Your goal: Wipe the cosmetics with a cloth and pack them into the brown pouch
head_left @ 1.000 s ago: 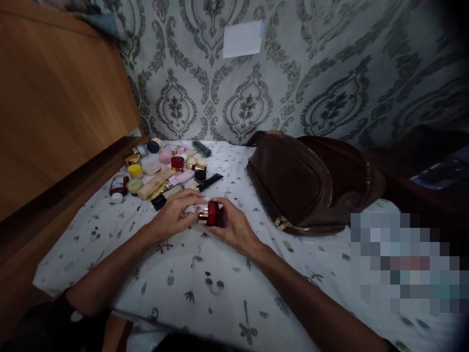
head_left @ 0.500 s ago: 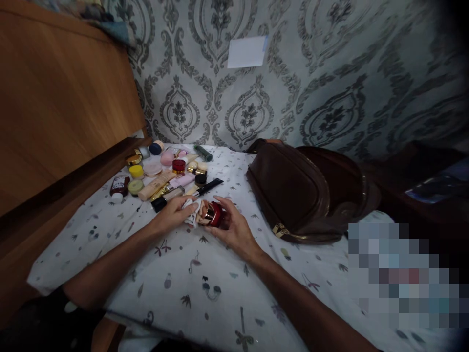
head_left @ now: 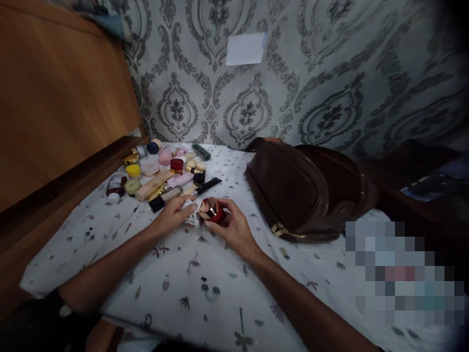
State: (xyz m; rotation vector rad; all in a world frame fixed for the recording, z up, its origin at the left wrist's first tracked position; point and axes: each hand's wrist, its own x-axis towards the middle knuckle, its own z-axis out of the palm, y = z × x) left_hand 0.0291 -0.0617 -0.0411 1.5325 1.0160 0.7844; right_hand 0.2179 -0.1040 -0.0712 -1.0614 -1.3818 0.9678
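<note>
My right hand (head_left: 236,229) is closed around a red cosmetic jar (head_left: 217,215) with a shiny gold band, and the jar is tilted on its side. In my left hand (head_left: 171,215) is a crumpled white cloth (head_left: 192,216), pinched between the fingers and pressed up against the jar's gold part. Both hands are held together over the patterned sheet, in front of a group of cosmetics. Just beyond the fingers lie a slim black tube (head_left: 209,186) and a bottle with a black cap (head_left: 157,204). Part of the jar is hidden by the fingers.
A brown leather bag (head_left: 293,188) stands to the right. Several cosmetics spread at the left back, among them a yellow-lidded jar (head_left: 133,171), a second red jar (head_left: 176,165) and a dark red bottle (head_left: 116,187). A wooden cabinet (head_left: 66,93) rises at the left; a patterned wall closes the back.
The red jar has turned in my right hand, so its gold band and a round end show more. The cloth stays against it. The whole view has shifted slightly.
</note>
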